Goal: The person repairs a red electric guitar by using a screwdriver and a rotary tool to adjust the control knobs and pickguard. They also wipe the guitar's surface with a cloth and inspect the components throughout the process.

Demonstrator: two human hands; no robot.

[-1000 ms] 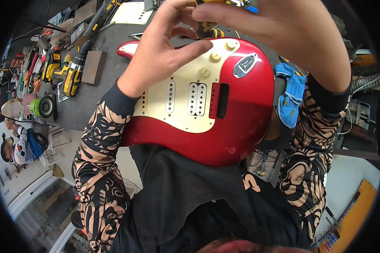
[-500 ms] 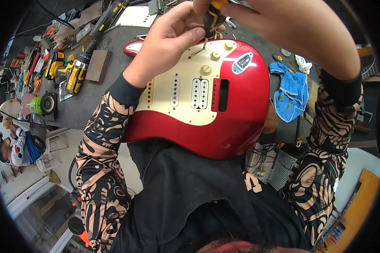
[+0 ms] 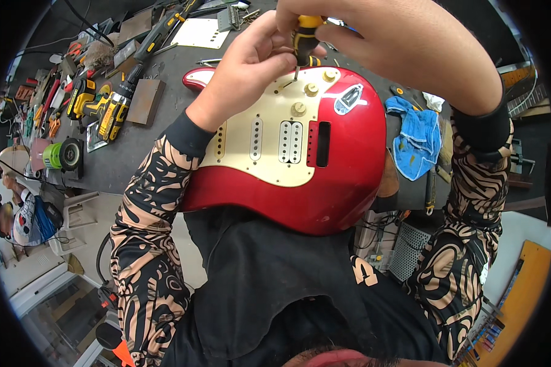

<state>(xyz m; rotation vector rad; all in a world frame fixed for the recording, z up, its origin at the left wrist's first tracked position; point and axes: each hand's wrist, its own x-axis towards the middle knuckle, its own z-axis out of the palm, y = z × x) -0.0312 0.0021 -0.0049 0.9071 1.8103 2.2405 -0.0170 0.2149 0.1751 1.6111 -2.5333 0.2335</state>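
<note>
A red electric guitar body [image 3: 349, 189] with a cream pickguard [image 3: 269, 168] lies flat at the near edge of the workbench. Above its far side, my right hand [image 3: 349, 27] is closed round the top of a black and yellow screwdriver [image 3: 305, 43]. The screwdriver stands nearly upright, its thin shaft reaching down to the pickguard's far edge close to the knobs [image 3: 312, 90]. My left hand [image 3: 254, 67] has thumb and fingers closed about the lower handle. Its fingertips are partly hidden behind the tool. White pickups [image 3: 291, 142] and a slotted opening show nearer me.
At left lie a yellow cordless drill [image 3: 101, 110], a metal block [image 3: 146, 101], a green round tool [image 3: 61, 156] and many hand tools. A cream plate [image 3: 199, 33] lies at the back. On the right sits a blue cloth [image 3: 416, 144]. Another person [image 3: 27, 214] is at far left.
The guitar and bench sit slightly lower in the picture, as my view has shifted a little. Both hands keep their hold on the screwdriver, and its tip stays at the pickguard's far edge.
</note>
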